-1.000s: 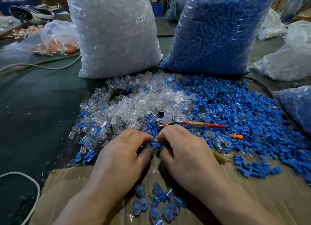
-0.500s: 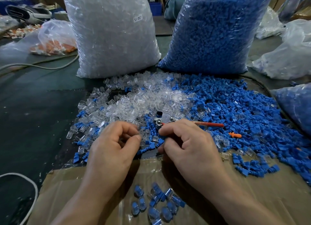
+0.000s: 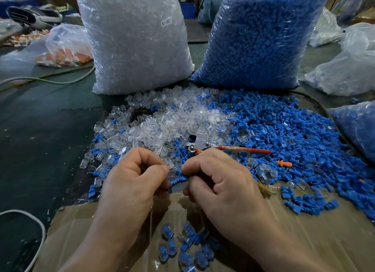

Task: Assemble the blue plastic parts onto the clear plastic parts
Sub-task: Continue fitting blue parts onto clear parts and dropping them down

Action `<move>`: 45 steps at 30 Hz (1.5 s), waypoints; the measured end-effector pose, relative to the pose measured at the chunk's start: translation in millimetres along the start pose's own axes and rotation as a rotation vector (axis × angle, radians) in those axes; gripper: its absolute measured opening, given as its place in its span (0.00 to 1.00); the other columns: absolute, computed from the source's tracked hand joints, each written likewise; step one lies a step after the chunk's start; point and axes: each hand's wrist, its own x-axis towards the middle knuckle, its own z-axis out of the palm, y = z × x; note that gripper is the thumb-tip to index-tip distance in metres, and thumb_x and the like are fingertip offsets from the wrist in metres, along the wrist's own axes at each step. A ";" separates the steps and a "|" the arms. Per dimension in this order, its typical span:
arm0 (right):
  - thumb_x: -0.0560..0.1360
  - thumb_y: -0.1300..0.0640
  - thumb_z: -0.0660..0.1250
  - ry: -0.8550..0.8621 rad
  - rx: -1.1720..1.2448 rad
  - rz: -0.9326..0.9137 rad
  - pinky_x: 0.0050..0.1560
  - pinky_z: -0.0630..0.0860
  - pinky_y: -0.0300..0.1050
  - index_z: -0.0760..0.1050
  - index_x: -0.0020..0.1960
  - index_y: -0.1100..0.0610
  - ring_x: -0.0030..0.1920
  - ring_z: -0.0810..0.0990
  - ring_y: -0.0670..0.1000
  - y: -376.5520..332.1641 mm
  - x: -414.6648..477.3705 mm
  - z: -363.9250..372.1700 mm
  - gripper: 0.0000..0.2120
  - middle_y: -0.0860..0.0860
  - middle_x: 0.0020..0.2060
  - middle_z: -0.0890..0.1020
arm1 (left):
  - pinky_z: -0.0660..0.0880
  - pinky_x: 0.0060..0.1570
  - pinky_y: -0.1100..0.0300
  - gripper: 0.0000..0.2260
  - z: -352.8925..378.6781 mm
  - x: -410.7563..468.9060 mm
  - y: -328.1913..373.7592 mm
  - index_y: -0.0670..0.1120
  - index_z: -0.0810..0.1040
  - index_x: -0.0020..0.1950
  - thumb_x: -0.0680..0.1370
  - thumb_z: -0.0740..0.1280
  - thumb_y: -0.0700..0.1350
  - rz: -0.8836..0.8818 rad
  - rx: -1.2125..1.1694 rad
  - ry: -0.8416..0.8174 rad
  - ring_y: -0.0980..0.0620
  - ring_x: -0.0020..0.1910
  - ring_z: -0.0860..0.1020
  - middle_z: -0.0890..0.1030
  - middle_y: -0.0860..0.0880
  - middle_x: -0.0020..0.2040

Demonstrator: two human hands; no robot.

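Head view: the right grip (image 3: 219,182) pinches one end of a blue ribbed plug (image 3: 179,180). Its free end points at the left grip (image 3: 134,178), whose fingers curl round something hidden, so I cannot tell what it holds; likely a clear cap. Loose clear parts (image 3: 172,125) and blue parts (image 3: 294,141) are heaped on the counter (image 3: 50,129), and finished pieces (image 3: 182,245) lie on cardboard (image 3: 304,241). This looks like the mating step: next, line up the plug and push it home.
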 end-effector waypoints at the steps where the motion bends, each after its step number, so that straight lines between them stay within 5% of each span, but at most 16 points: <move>1: 0.74 0.56 0.64 0.001 -0.003 -0.007 0.49 0.73 0.39 0.80 0.49 0.49 0.49 0.78 0.44 -0.2 -0.1 0.2 0.08 0.42 0.44 0.78 | 0.76 0.29 0.66 0.05 0.7 -0.6 0.9 0.50 0.81 0.39 0.73 0.71 0.40 -0.008 -0.024 -0.021 0.55 0.28 0.77 0.81 0.45 0.31; 5: 0.74 0.56 0.66 0.046 -0.012 -0.021 0.48 0.72 0.37 0.78 0.52 0.47 0.48 0.77 0.41 -1.7 -1.8 2.8 0.08 0.41 0.44 0.78 | 0.77 0.34 0.50 0.05 3.6 -4.8 4.7 0.47 0.80 0.40 0.71 0.74 0.47 -0.046 -0.097 -0.093 0.47 0.31 0.76 0.81 0.43 0.32; 9: 0.75 0.54 0.68 0.079 -0.005 0.010 0.48 0.73 0.39 0.73 0.55 0.44 0.48 0.77 0.42 -0.2 -2.9 3.0 0.10 0.41 0.44 0.78 | 0.79 0.31 0.59 0.02 4.7 -6.8 8.7 0.49 0.81 0.40 0.72 0.70 0.44 -0.023 -0.043 -0.111 0.50 0.29 0.79 0.82 0.45 0.32; 15: 0.75 0.55 0.66 0.105 -0.245 -0.137 0.39 0.70 0.44 0.73 0.54 0.49 0.40 0.74 0.46 -8.4 -2.9 2.4 0.09 0.43 0.41 0.77 | 0.77 0.29 0.61 0.03 7.7 -7.6 8.0 0.54 0.82 0.41 0.69 0.73 0.48 0.025 0.060 -0.059 0.54 0.28 0.78 0.83 0.49 0.31; 19: 0.75 0.52 0.60 0.092 -0.349 -0.219 0.34 0.64 0.40 0.73 0.54 0.50 0.38 0.71 0.46 -12.6 -0.4 -3.3 0.09 0.45 0.41 0.77 | 0.76 0.31 0.51 0.06 7.3 -8.0 6.8 0.54 0.82 0.39 0.71 0.75 0.44 0.083 0.107 -0.041 0.51 0.28 0.78 0.82 0.48 0.30; 23: 0.75 0.52 0.60 0.045 -0.374 -0.260 0.34 0.68 0.41 0.74 0.54 0.51 0.39 0.73 0.46 -12.8 -0.6 -2.0 0.10 0.45 0.42 0.78 | 0.74 0.25 0.59 0.06 8.3 -9.8 9.3 0.54 0.82 0.36 0.68 0.73 0.43 0.097 0.096 -0.091 0.54 0.24 0.76 0.81 0.47 0.28; 28: 0.78 0.50 0.61 0.102 -0.097 -0.168 0.43 0.74 0.43 0.77 0.51 0.52 0.45 0.77 0.44 -4.2 0.5 -0.6 0.08 0.45 0.47 0.77 | 0.70 0.25 0.59 0.06 6.5 -4.7 12.2 0.47 0.80 0.33 0.61 0.76 0.45 -0.149 -0.261 -0.208 0.47 0.25 0.72 0.76 0.41 0.26; 35: 0.80 0.50 0.59 -0.058 -0.114 -0.147 0.44 0.77 0.52 0.80 0.55 0.55 0.45 0.79 0.51 4.0 3.1 -2.8 0.14 0.48 0.48 0.79 | 0.75 0.30 0.60 0.12 7.2 -0.9 3.6 0.57 0.84 0.47 0.67 0.72 0.44 0.012 -0.088 -0.247 0.50 0.31 0.78 0.83 0.44 0.36; 41: 0.79 0.52 0.56 -0.082 -0.313 -0.168 0.51 0.79 0.54 0.78 0.61 0.55 0.53 0.79 0.53 -0.3 5.4 -7.5 0.17 0.50 0.54 0.81 | 0.76 0.31 0.56 0.12 6.7 1.7 -2.7 0.56 0.84 0.43 0.73 0.75 0.37 -0.002 0.011 -0.148 0.49 0.31 0.80 0.83 0.45 0.33; 43: 0.78 0.47 0.59 -0.089 -0.534 -0.072 0.70 0.69 0.57 0.65 0.71 0.47 0.69 0.69 0.52 8.4 9.6 -13.5 0.22 0.47 0.67 0.73 | 0.76 0.31 0.57 0.12 5.0 1.9 -2.4 0.56 0.83 0.43 0.74 0.74 0.38 -0.018 0.021 -0.111 0.49 0.30 0.80 0.83 0.46 0.33; 45: 0.78 0.40 0.58 -0.163 -0.696 0.129 0.77 0.44 0.54 0.46 0.76 0.43 0.78 0.48 0.52 22.0 12.8 -23.4 0.32 0.47 0.77 0.56 | 0.76 0.28 0.62 0.13 2.6 1.3 -0.4 0.56 0.83 0.42 0.75 0.73 0.36 -0.042 -0.021 -0.084 0.50 0.28 0.80 0.83 0.44 0.32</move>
